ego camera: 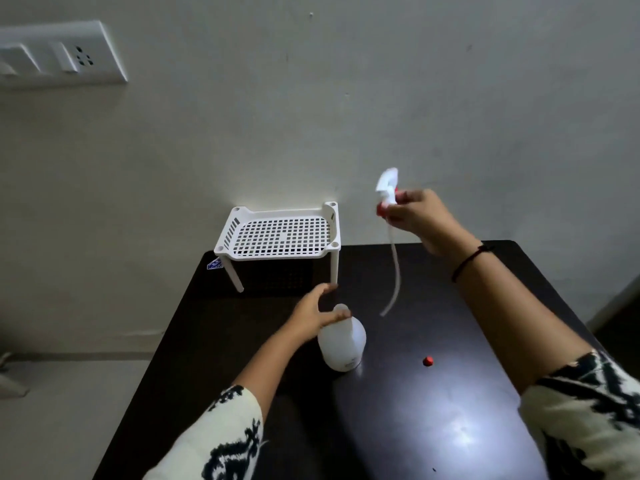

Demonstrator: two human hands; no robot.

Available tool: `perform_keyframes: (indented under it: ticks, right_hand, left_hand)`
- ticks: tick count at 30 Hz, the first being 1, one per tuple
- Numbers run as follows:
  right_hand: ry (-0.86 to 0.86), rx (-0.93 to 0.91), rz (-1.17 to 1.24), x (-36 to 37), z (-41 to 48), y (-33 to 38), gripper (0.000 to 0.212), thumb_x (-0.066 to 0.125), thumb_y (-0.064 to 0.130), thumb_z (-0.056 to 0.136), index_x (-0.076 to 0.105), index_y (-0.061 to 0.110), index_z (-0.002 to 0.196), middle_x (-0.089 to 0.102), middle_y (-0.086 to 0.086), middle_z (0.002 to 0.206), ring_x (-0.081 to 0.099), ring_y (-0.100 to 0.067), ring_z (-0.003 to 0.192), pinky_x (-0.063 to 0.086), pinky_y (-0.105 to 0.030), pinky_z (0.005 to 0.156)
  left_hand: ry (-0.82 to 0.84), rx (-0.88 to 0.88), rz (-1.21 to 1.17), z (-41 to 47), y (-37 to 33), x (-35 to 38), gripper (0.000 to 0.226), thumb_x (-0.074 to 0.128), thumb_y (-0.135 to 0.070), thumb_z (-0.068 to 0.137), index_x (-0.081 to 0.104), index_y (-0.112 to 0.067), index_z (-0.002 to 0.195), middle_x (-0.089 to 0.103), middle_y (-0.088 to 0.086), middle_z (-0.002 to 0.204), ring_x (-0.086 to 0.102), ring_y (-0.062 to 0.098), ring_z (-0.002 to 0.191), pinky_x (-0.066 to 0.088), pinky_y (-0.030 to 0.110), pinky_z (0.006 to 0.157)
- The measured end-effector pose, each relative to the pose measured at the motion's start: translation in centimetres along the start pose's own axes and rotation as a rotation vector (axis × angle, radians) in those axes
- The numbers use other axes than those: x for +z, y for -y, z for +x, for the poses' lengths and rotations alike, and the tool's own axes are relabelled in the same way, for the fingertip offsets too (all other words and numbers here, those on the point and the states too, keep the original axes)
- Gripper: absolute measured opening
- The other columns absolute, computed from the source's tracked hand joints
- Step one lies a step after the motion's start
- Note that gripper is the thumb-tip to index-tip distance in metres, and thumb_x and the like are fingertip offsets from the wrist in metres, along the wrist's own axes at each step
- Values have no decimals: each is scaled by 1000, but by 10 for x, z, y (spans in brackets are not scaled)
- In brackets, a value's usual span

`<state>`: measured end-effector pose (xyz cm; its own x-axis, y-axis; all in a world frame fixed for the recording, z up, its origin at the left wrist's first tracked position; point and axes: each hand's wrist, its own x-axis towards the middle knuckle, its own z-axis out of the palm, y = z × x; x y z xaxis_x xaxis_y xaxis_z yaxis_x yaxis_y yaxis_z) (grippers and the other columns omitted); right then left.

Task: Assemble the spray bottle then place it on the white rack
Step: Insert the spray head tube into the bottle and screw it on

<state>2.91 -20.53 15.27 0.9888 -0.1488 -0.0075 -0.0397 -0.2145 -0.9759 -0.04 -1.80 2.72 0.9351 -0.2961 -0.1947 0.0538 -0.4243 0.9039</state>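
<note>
Partly blurred spray head (387, 188), right hand (417, 216) gripping

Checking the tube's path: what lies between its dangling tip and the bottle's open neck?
Nothing: the head view shows only bare dark table between the tube tip and the bottle neck.

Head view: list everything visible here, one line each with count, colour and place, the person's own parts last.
table: one, dark, glossy, against the wall
white rack: one, white, table's far left, empty
bottle: one, translucent white, upright, mid-table, no head fitted
spray head: one, white and red, tube dangling, held above the table
small red piece: one, on the table right of the bottle
switch panel: one, white, wall upper left
left hand: open, reaching the bottle neck
right hand: gripping the spray head
</note>
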Motion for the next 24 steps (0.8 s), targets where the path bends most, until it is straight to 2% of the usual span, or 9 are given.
perform_keyframes:
  ticks: [2,4,7,9,11,13,17,21,24]
  right_hand:
    - [46,-87,105,10,-7,18,7,57,0,86,59,5,91,57,-1,69,52,-7,64,47,-8,57]
    - [74,-158,125,21,-11,28,14,57,0,85,59,4,99,58,-1,71,52,-8,65,44,-15,63]
    - [114,-182,123,38,-16,34,14,59,2,85,59,4,99,61,-5,77,57,-17,76,47,-26,76]
    - [136,-191,114,47,-18,34,15,58,2,86,59,2,100,61,-12,88,57,-22,86,47,-31,81]
    - [145,-215,96,54,-19,31,22,58,0,85,58,-5,106,60,-16,93,56,-23,88,47,-30,78]
    - [154,-231,69,59,-19,28,22,59,-1,84,57,-5,106,60,-16,93,56,-24,88,48,-35,81]
    - [185,-215,50,64,-19,19,22,60,1,83,57,-3,105,61,-15,97,58,-26,93,45,-51,97]
    - [206,-198,56,67,-20,10,25,59,0,84,55,-6,108,61,-18,101,59,-29,95,46,-55,98]
    - [218,-193,62,69,-21,3,25,59,0,85,55,-4,109,62,-26,109,60,-32,99,45,-56,99]
  left_hand:
    - [37,65,-128,1,-20,-11,50,59,1,85,42,0,132,48,16,139,43,22,130,36,27,107]
    - [79,134,-191,3,-39,-19,45,51,10,86,42,6,131,55,12,124,58,13,109,50,15,91]
    - [88,209,-176,9,-56,-24,39,49,15,85,47,13,124,62,9,101,67,-9,71,53,5,71]
    - [58,199,-157,13,-61,-24,28,52,18,82,58,13,109,70,3,75,67,-8,58,55,8,64]
    - [42,183,-140,16,-62,-24,21,54,18,81,66,1,81,70,-9,53,67,-3,51,55,15,57]
    - [28,143,-147,19,-60,-22,33,53,18,81,61,-10,66,67,-5,53,65,0,47,52,17,55]
    - [23,137,-145,22,-52,-18,37,49,21,81,56,-11,64,58,8,66,64,1,47,53,14,54]
    - [-12,155,-113,25,-40,-18,37,52,21,79,57,-12,64,59,6,69,62,9,64,54,16,61]
    - [-42,145,-116,26,-34,-15,37,55,21,78,58,-13,62,61,1,65,64,-1,55,53,8,53]
